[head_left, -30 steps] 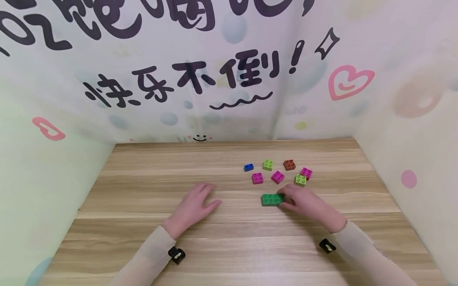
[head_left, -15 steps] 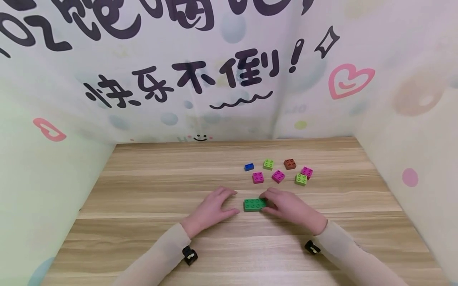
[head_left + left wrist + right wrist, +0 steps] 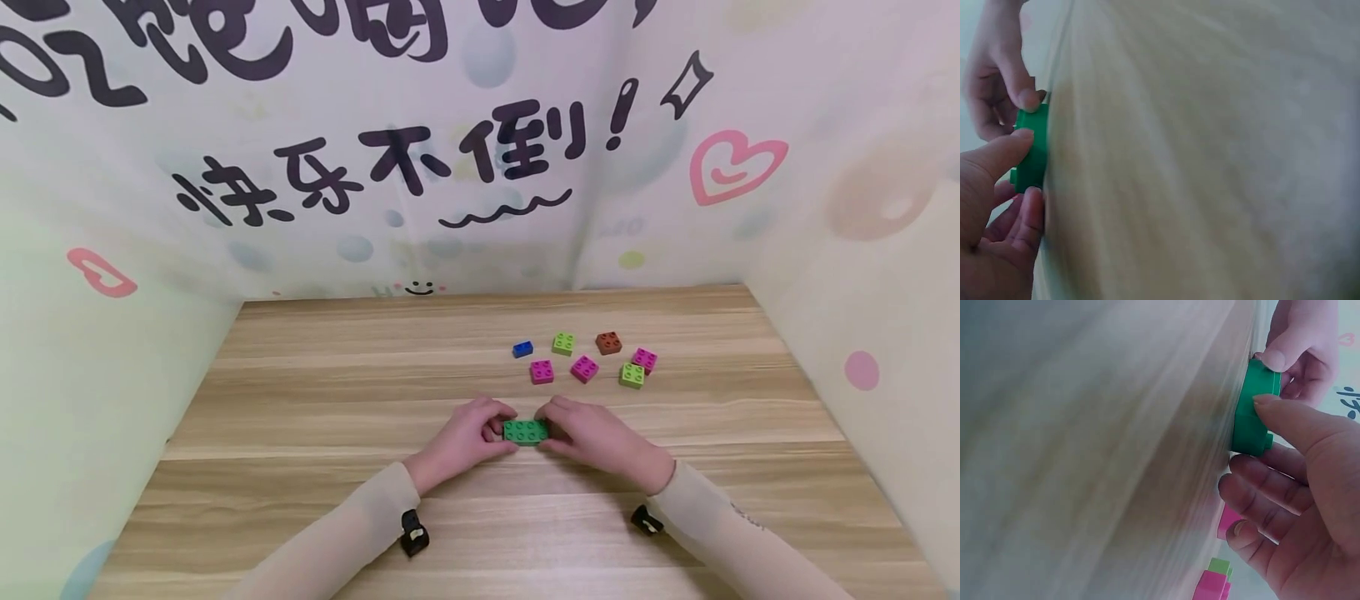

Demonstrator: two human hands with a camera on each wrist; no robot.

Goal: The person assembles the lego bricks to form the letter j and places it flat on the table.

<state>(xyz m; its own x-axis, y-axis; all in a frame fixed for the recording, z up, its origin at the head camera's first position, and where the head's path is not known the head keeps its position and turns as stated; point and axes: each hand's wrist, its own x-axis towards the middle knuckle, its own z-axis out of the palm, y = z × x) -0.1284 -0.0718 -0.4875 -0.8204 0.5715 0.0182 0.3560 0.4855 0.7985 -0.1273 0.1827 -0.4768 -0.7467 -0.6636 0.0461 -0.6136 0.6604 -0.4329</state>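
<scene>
A green toy building brick (image 3: 526,432) with two rows of studs lies flat on the wooden table, studs up. My left hand (image 3: 467,437) holds its left end, thumb on the near side and fingers curled at the far side. At the other end my right hand (image 3: 603,437) grips it the same way. In the left wrist view, the thumb presses the side of the green brick (image 3: 1036,150). The right wrist view has both thumbs against the green brick (image 3: 1252,415). Fingers hide parts of both ends.
Behind the hands lie loose bricks: a blue one (image 3: 522,349), a lime one (image 3: 564,343), a brown one (image 3: 609,342), and magenta ones (image 3: 542,372), (image 3: 584,368). A second lime brick (image 3: 632,376) touches another magenta brick (image 3: 645,359). A printed curtain (image 3: 337,250) stands behind the table.
My right hand has slid the green brick left and slightly nearer. My left hand has moved right and taken hold of its left end. The other bricks stay put.
</scene>
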